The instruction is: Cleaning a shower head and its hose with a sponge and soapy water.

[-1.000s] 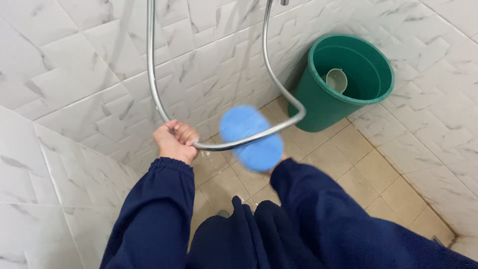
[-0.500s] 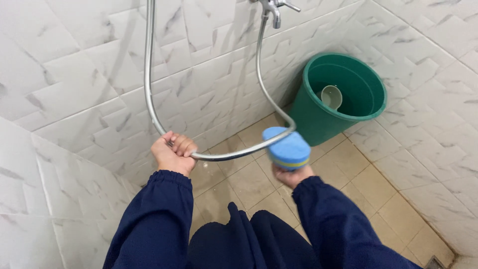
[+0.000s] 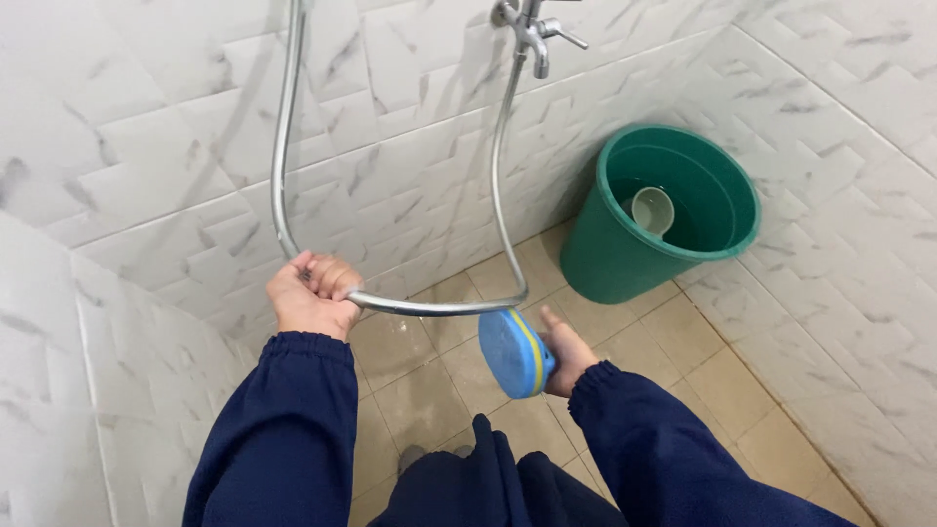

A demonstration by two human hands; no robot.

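My left hand [image 3: 310,294] grips a silver shower hose [image 3: 493,195] at the bottom of its loop, in front of the white marble-look tiled wall. The hose runs up on the left and, on the right, up to a chrome tap [image 3: 532,27] on the wall. My right hand [image 3: 564,351] holds a blue sponge [image 3: 512,351] with a yellow layer, its top edge touching the hose just below the loop's lowest stretch. Both arms wear dark blue sleeves.
A green bucket [image 3: 605,244] stands in the corner on the beige tiled floor [image 3: 683,342], with water and a pale scoop [image 3: 652,210] inside. White tiled walls close in on the left, back and right.
The sponge has moved down and left along the hose, turning from face-on to edge-on. My left hand keeps its hold on the hose. The view has tilted up, showing the tap.
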